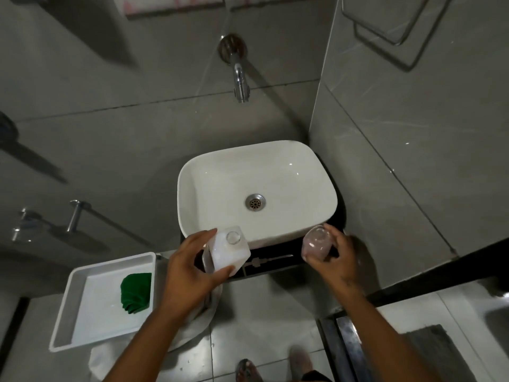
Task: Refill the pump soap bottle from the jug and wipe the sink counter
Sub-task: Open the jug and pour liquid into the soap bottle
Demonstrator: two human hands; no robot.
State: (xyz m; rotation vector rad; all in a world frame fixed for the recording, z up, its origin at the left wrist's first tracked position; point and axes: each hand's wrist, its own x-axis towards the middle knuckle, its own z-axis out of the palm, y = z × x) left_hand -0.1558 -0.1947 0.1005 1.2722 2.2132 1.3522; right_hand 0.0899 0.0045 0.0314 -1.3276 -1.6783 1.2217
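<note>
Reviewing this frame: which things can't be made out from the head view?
- Fill level of the square translucent white jug: left hand in a grip covers its side.
- Contents of the small clear round bottle: right hand wraps it; too blurred.
- Pump head and tube on the dark counter: small, dim.
- White object below the left forearm: mostly hidden.
- Folded green cloth in the white tray: folds blurred.

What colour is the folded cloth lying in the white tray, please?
Dark green. The cloth shows clearly in the head view, against the tray.
</note>
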